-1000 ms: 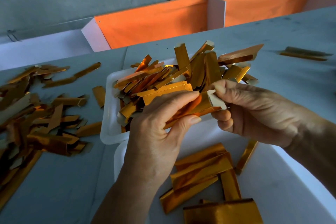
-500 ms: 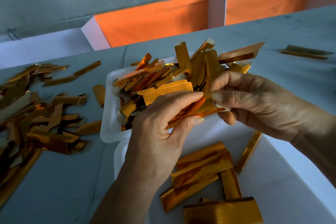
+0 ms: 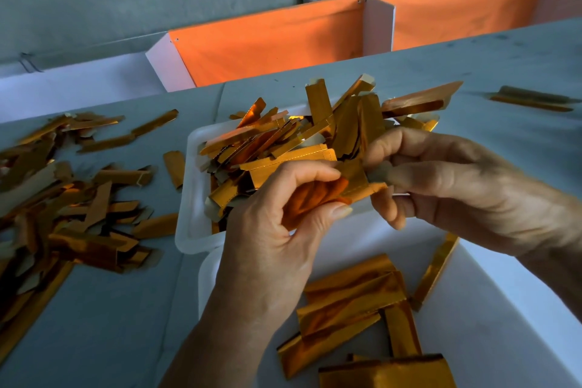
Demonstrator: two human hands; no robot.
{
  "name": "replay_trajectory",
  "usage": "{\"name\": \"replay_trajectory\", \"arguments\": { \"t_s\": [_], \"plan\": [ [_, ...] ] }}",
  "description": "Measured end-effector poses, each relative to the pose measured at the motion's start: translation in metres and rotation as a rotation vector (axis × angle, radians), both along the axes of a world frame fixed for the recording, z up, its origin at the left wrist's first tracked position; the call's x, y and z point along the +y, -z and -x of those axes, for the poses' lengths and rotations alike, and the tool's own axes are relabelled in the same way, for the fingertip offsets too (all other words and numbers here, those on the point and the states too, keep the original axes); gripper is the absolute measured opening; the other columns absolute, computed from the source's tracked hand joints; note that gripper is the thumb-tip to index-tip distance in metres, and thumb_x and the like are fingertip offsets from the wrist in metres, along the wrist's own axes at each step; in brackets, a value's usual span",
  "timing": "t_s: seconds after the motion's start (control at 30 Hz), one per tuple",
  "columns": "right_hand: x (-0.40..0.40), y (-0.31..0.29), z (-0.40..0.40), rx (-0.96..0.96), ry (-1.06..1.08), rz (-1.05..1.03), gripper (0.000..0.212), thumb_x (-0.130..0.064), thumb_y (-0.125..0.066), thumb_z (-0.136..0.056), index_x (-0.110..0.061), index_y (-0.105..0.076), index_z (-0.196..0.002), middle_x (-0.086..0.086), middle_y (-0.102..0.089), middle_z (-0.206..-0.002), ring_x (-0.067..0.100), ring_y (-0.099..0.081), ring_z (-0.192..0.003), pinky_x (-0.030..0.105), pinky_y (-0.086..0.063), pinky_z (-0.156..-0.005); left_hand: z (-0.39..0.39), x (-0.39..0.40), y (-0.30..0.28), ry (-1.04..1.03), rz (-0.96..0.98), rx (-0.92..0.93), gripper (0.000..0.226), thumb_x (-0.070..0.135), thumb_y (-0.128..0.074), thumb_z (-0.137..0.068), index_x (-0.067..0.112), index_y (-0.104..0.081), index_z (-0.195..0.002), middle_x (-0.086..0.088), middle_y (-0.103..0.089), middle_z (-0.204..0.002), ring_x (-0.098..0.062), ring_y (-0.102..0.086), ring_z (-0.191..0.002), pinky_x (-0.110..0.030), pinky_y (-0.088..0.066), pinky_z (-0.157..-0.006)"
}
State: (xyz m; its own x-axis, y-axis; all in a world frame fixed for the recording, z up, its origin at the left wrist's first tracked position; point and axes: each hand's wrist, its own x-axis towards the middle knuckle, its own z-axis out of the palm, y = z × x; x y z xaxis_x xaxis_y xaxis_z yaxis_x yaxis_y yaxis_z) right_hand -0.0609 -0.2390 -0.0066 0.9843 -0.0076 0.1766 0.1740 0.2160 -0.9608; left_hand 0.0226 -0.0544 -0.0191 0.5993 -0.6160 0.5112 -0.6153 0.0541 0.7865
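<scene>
The left thumb tip (image 3: 341, 211) and curled forefinger of the left hand (image 3: 267, 239) pinch one slim gold foil-faced card strip (image 3: 357, 181) near its middle. The right hand (image 3: 466, 186) nips the strip's pale end flap between thumb and forefinger (image 3: 409, 175), and its lower fingers hang curled and hold nothing. The strip is in the air, just in front of the white plastic tray (image 3: 195, 217) heaped with gold strips.

A second ago the pale flap stood out free beyond the left thumb. The right fingers have since closed over it, and it now lies bent across the strip's end. The end fold therefore looks part-made, with the pressing flat probably yet to come.

Nearer the person than the heaped tray, and touching its front rim, sits a second white tray (image 3: 491, 318) holding a few folded gold pieces (image 3: 349, 302). It has much bare floor on the right for dropping the strip. Left of the heaped tray, loose gold strips (image 3: 72, 205) are spread over the grey table (image 3: 110, 324), crowding that side. Beyond the heaped tray runs an orange cloth-lined trough (image 3: 267, 47), well apart from the hands. Far to its right lie two stray strips (image 3: 532, 98). The heap stands above the tray's rim, so the knuckles could catch it.
</scene>
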Motion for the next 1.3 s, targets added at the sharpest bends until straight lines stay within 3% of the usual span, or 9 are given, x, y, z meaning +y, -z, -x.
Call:
{"name": "replay_trajectory", "arguments": {
  "t_s": [0.1, 0.27, 0.37, 0.47, 0.7, 0.83, 1.0, 1.2, 1.3],
  "plan": [
    [0.000, -0.002, 0.000, -0.010, -0.021, 0.046, 0.026, -0.022, -0.081, -0.070, -0.012, -0.069, -0.091, 0.006, -0.064, -0.074, 0.017, -0.063, -0.063, 0.023, -0.052, -0.058, 0.000, 0.001, 0.000, 0.009, 0.000, -0.007, 0.025, 0.023, -0.067, -0.079, 0.019, -0.063, -0.103, 0.013, -0.067, -0.106, -0.001, -0.063, -0.102, -0.008, -0.046, -0.082],
    [0.006, -0.005, 0.001, -0.029, 0.080, 0.112, 0.012, -0.015, -0.071, -0.067, -0.016, -0.068, -0.078, 0.004, -0.061, -0.063, 0.015, -0.059, -0.052, 0.021, -0.049, -0.052, 0.002, 0.000, 0.000, 0.002, -0.013, -0.052, 0.024, 0.021, -0.067, -0.079, 0.019, -0.063, -0.103, 0.011, -0.066, -0.110, -0.001, -0.062, -0.105, -0.009, -0.046, -0.084],
    [0.010, -0.004, 0.001, -0.017, 0.159, 0.210, 0.028, -0.003, -0.080, -0.065, -0.010, -0.057, -0.079, 0.000, -0.056, -0.057, 0.014, -0.055, -0.045, 0.019, -0.045, -0.047, 0.002, 0.000, -0.001, -0.034, -0.060, -0.151, 0.024, 0.020, -0.068, -0.080, 0.024, -0.062, -0.102, 0.011, -0.065, -0.110, -0.004, -0.061, -0.106, -0.014, -0.049, -0.086],
    [0.013, 0.000, 0.000, -0.014, 0.268, 0.273, 0.016, -0.005, -0.063, -0.068, -0.009, -0.053, -0.081, 0.004, -0.053, -0.053, 0.014, -0.050, -0.041, 0.019, -0.043, -0.046, 0.003, -0.001, 0.000, -0.062, -0.099, -0.207, 0.024, 0.023, -0.068, -0.080, 0.024, -0.064, -0.103, 0.013, -0.065, -0.111, -0.010, -0.061, -0.107, -0.028, -0.053, -0.088],
    [0.007, -0.001, 0.000, 0.086, 0.063, -0.124, 0.016, -0.019, -0.068, -0.069, -0.010, -0.068, -0.083, 0.008, -0.056, -0.067, 0.015, -0.056, -0.051, 0.023, -0.048, -0.048, 0.002, 0.000, 0.000, -0.095, -0.113, -0.228, 0.025, 0.024, -0.067, -0.080, 0.023, -0.063, -0.105, 0.012, -0.065, -0.111, -0.009, -0.062, -0.104, -0.030, -0.053, -0.087],
    [0.006, 0.004, -0.003, 0.113, 0.029, -0.211, 0.018, -0.010, -0.074, -0.071, -0.009, -0.068, -0.088, 0.006, -0.058, -0.067, 0.013, -0.055, -0.051, 0.021, -0.048, -0.047, 0.002, 0.001, -0.001, -0.092, -0.119, -0.231, 0.025, 0.025, -0.067, -0.081, 0.021, -0.064, -0.105, 0.011, -0.065, -0.112, -0.008, -0.061, -0.107, -0.029, -0.053, -0.088],
    [0.005, 0.007, -0.004, 0.136, -0.015, -0.194, 0.031, -0.020, -0.084, -0.060, -0.011, -0.069, -0.085, 0.005, -0.056, -0.061, 0.012, -0.055, -0.048, 0.020, -0.048, -0.047, 0.002, 0.000, -0.001, -0.080, -0.132, -0.256, 0.026, 0.022, -0.066, -0.080, 0.017, -0.065, -0.105, 0.009, -0.065, -0.111, -0.013, -0.061, -0.106, -0.035, -0.054, -0.086],
    [0.008, 0.004, -0.004, 0.162, 0.086, -0.041, 0.022, -0.002, -0.079, -0.063, -0.013, -0.066, -0.078, 0.009, -0.054, -0.056, 0.015, -0.052, -0.042, 0.020, -0.045, -0.043, 0.002, -0.001, 0.001, -0.063, -0.136, -0.265, 0.025, 0.025, -0.068, -0.082, 0.014, -0.065, -0.104, 0.007, -0.066, -0.108, -0.015, -0.063, -0.102, -0.040, -0.054, -0.085],
    [0.010, 0.003, -0.003, 0.152, 0.123, -0.036, 0.012, -0.010, -0.066, -0.069, -0.012, -0.063, -0.080, 0.006, -0.055, -0.055, 0.016, -0.054, -0.043, 0.020, -0.046, -0.043, 0.002, 0.000, 0.001, -0.063, -0.142, -0.252, 0.026, 0.027, -0.067, -0.082, 0.015, -0.065, -0.105, 0.008, -0.066, -0.108, -0.015, -0.062, -0.103, -0.038, -0.054, -0.084]
  ]
}}
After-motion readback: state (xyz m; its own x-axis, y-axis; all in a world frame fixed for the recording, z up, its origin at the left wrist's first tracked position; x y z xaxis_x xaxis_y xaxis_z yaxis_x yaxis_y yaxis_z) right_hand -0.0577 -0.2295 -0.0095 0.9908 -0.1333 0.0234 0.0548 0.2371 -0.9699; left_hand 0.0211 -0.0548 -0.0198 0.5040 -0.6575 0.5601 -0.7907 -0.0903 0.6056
